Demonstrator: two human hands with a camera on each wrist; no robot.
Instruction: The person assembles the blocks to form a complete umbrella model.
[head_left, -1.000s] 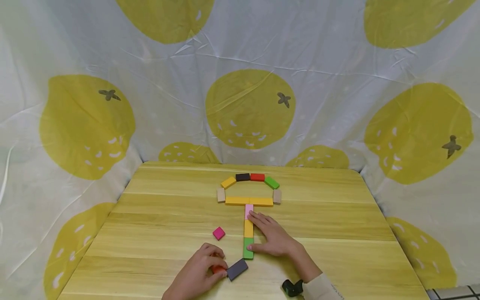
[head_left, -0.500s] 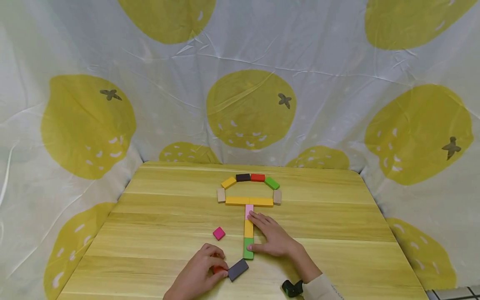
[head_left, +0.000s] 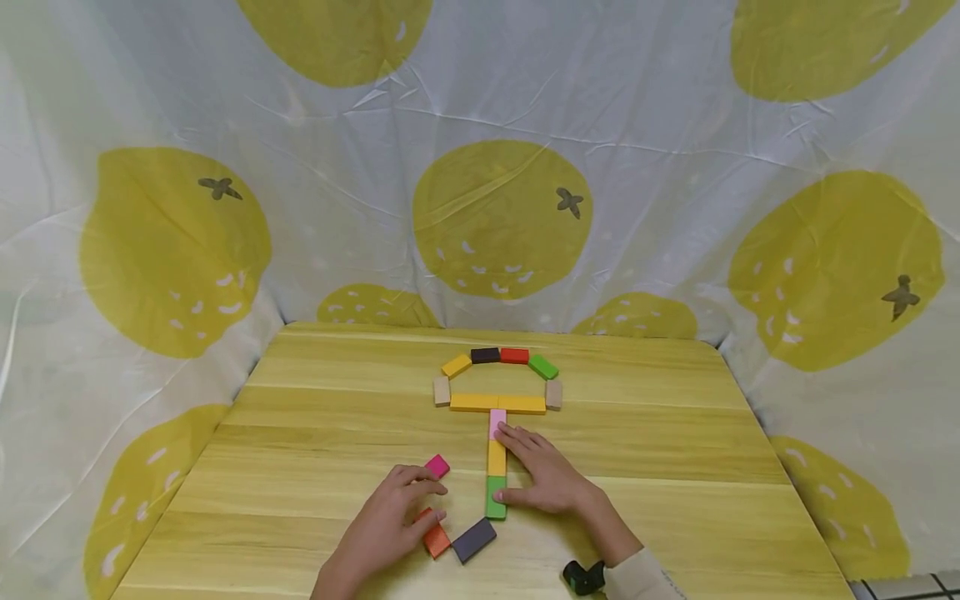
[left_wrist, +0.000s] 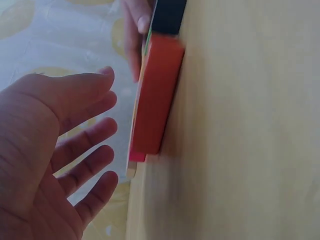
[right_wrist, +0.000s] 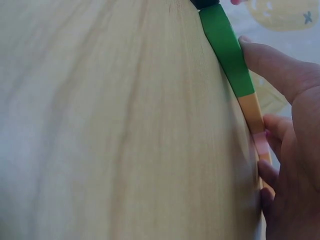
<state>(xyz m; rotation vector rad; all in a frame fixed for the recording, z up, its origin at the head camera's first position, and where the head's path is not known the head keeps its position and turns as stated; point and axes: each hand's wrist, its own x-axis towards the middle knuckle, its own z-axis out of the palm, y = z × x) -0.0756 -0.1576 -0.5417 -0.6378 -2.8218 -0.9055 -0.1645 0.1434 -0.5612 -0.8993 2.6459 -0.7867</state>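
Note:
In the head view my left hand (head_left: 384, 518) hovers with loosely bent, parted fingers over a red-orange block (head_left: 437, 544) and beside a magenta block (head_left: 438, 465). The left wrist view shows that hand apart from the red-orange block (left_wrist: 159, 95), holding nothing. One corner of the red-orange block meets a slanted dark grey block (head_left: 474, 541), which reaches the foot of a column of green (head_left: 496, 510), yellow (head_left: 497, 458) and pink (head_left: 498, 414) blocks. My right hand (head_left: 551, 477) rests against this column, its thumb on the green block and fingertips at the pink one.
Beyond the column, two long yellow blocks (head_left: 480, 403) form a bar. An arch of several blocks, including a black (head_left: 485, 356) and a red one (head_left: 515, 356), curves above it. A small black object (head_left: 582, 577) lies by the right sleeve on the wooden table (head_left: 322, 433).
My left hand has let go of the red-orange block and lifted away up and to the left, uncovering it and partly covering the magenta block. The right hand stays in place.

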